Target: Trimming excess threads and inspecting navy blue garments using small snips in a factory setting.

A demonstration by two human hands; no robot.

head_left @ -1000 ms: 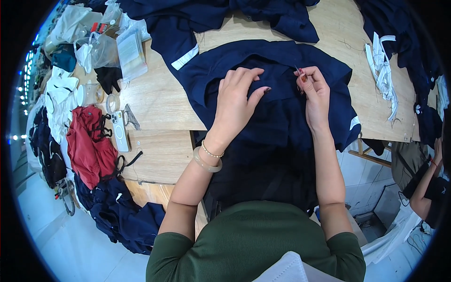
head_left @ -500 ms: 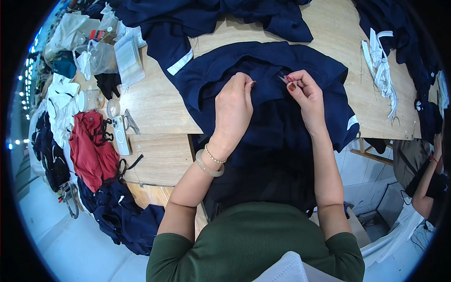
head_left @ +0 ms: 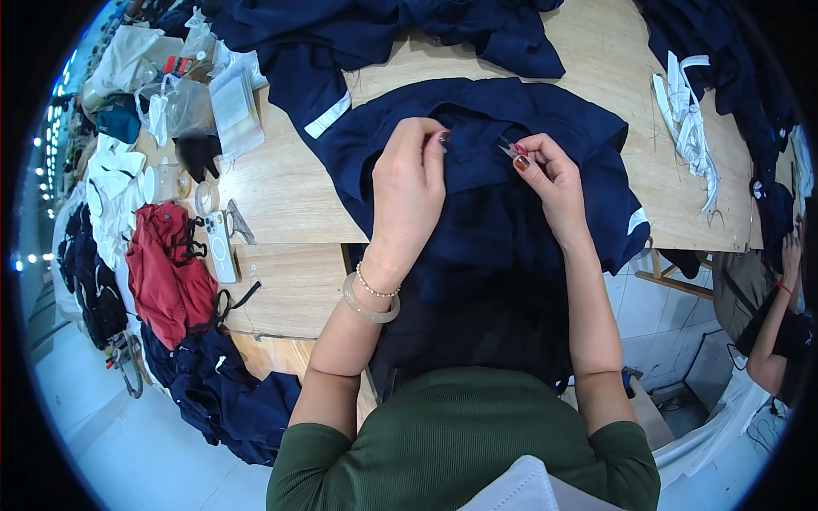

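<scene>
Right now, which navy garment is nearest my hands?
The navy garment spread beneath your left hand and right hand; the far garment, right-side garment and lower-left heap lie farther away.

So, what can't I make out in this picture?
In the head view:
What the left hand may be pinching: its own fingers hide it.
The rear end of the small pointed tool: covered by the right hand.
The inside of the navy garment: mostly hidden by its folds.
What the black item is: blurred.
Most of the co-worker: cut off by the picture's dark right rim.
</scene>
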